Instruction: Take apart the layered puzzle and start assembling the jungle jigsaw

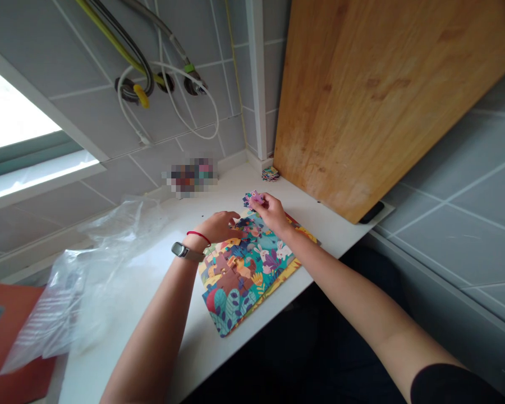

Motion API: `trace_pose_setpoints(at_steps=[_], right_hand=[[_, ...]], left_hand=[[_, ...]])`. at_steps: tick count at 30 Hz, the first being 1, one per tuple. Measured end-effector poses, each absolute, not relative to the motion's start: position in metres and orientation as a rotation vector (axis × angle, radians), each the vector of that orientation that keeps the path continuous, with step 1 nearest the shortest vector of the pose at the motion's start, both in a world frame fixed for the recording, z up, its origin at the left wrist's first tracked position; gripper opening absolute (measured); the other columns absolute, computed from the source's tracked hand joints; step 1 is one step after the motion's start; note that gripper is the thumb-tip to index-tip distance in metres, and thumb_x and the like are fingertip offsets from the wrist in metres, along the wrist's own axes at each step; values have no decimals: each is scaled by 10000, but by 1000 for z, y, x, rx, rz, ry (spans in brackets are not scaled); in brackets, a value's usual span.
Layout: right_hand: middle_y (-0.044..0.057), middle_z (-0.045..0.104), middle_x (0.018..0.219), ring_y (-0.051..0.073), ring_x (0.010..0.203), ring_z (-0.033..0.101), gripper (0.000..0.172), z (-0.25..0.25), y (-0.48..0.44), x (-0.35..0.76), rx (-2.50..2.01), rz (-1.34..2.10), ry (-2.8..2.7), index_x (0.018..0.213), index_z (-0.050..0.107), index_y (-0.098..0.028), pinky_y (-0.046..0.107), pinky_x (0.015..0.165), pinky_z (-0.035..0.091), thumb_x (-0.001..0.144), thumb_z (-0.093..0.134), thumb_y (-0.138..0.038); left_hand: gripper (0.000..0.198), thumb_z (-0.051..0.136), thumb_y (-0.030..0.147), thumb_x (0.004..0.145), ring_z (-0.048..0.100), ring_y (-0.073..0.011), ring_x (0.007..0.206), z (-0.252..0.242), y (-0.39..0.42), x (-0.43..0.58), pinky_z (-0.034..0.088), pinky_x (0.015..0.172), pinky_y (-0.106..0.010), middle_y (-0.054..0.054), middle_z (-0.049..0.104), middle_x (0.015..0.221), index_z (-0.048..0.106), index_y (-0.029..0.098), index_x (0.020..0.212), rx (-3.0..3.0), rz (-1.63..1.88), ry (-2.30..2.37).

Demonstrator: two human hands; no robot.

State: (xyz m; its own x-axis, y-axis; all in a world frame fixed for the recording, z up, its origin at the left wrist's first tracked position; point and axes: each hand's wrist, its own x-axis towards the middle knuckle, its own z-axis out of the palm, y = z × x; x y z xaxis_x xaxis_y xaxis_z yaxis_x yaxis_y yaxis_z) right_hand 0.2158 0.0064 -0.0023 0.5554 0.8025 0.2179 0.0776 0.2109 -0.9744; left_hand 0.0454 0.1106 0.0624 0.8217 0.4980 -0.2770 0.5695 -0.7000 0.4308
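Observation:
A colourful jigsaw puzzle (263, 266) with rabbits, a fox-like animal and leaves lies on the white table, many of its pieces joined. My left hand (221, 227) is over its far left part, thumb and fingers apart, with nothing seen between them; a red cord and a watch are on that wrist. Just beyond the puzzle's far edge, my right hand (271, 212) pinches several purple and blue puzzle pieces (253, 198) a little above the table. Both hands hide parts of the puzzle's far side.
A small stack of puzzle pieces (270, 173) sits in the back corner by a large leaning wooden board (374, 95). Clear plastic bags (73, 297) lie at left, near an orange-red object (14, 342). Hoses and a white cable (212, 106) hang on the tiled wall. A blurred-out item (191, 175) stands at the back.

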Motion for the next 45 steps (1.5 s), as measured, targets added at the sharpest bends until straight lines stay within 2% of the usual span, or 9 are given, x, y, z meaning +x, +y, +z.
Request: trace_pose_setpoints(at_steps=[5,9,15,20,29,32,37,42,45], right_hand=[[14,675,798,158,704,600,496,-4,7,218,-1294,653,-811,862,662,-204,245,596,489,731,766,-671],[17,682,792,160,696,610,508,-3,7,217,-1299,659,-813,863,666,-203,244,585,497,722,767,-681],[12,673,776,152,674,600,494,-3,7,216,-1298,668,-815,849,659,-200,246,589,493,722,775,-663],[-3,648,746,142,648,580,495,-3,7,215,-1274,677,-817,855,655,-198,251,600,496,722,782,-658],[13,671,768,162,679,603,504,-2,6,216,-1308,642,-837,863,667,-203,261,600,503,725,769,-677],[13,668,760,161,672,599,507,-2,6,216,-1305,640,-841,863,666,-205,266,607,507,725,768,-682],[7,671,759,154,648,581,517,-1,6,216,-1297,658,-815,867,661,-211,265,589,495,713,774,-691],[5,656,783,151,673,574,512,3,5,217,-1242,721,-735,851,627,-218,246,559,461,728,762,-696],[10,659,829,164,759,596,497,5,3,216,-1202,780,-752,882,627,-220,245,612,480,764,733,-691]], left_hand=[[562,930,422,511,693,-323,889,37,96,61,520,804,-356,-104,716,936,763,239,1015,2525,136,790],[566,975,354,393,671,-295,812,24,99,64,517,764,-333,-51,663,809,749,252,901,2381,275,861],[527,986,331,358,652,-269,766,22,102,65,519,755,-338,-55,660,845,775,246,833,2285,286,870],[487,980,311,398,665,-297,840,29,98,68,521,819,-362,-78,697,909,770,243,832,2318,221,781],[507,951,254,398,666,-265,735,26,95,70,493,701,-308,-17,726,750,761,280,867,2251,285,695],[428,931,227,416,657,-251,718,26,95,70,477,670,-299,-20,746,770,781,287,812,2274,260,666],[350,932,231,393,593,-185,547,28,96,70,409,531,-264,10,694,624,775,275,704,2199,260,699],[213,882,298,519,530,-154,524,36,110,64,356,497,-243,18,634,556,699,233,607,2162,296,755],[233,841,368,610,518,-145,533,43,123,56,356,498,-230,9,637,560,668,213,594,2065,457,766]])
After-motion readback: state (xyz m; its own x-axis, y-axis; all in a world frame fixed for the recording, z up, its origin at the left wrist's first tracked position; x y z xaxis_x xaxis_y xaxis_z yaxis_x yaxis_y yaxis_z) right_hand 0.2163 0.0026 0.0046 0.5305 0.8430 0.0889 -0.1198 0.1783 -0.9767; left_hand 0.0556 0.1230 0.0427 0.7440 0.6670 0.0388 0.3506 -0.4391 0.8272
